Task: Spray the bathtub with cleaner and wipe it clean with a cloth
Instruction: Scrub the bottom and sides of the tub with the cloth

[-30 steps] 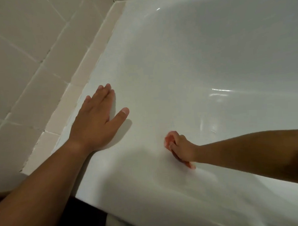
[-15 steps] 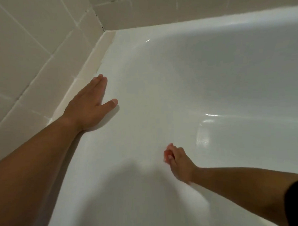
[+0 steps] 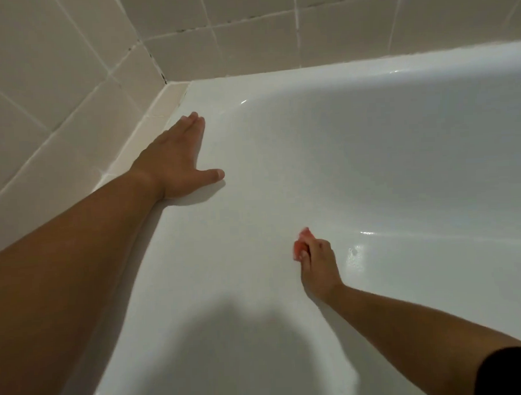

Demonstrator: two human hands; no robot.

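Looking down into a white bathtub (image 3: 386, 168), we find the person's right hand (image 3: 317, 265) low on the sloping inner wall. Its fingers are curled around a small pink-red cloth (image 3: 302, 244), bunched so that only a corner shows beyond the knuckles and pressed against the enamel. We judge the cloth soft, light and probably damp, so it should fold easily to the tub's curves. It would handle best wadded under the palm with the fingers over it, much as here, rather than pinched by an edge. The left hand (image 3: 174, 162) lies flat on the tub's rim near the corner, fingers straight and together, thumb spread wide, holding nothing and apparently bracing the body. The tub is glossy and looks wet, with a few droplets (image 3: 353, 253) and bright glints just right of the cloth, so we expect it to be slippery under a leaning palm. Beige wall tiles (image 3: 246, 27) with pale grout, dark in spots, meet the rim on two sides.
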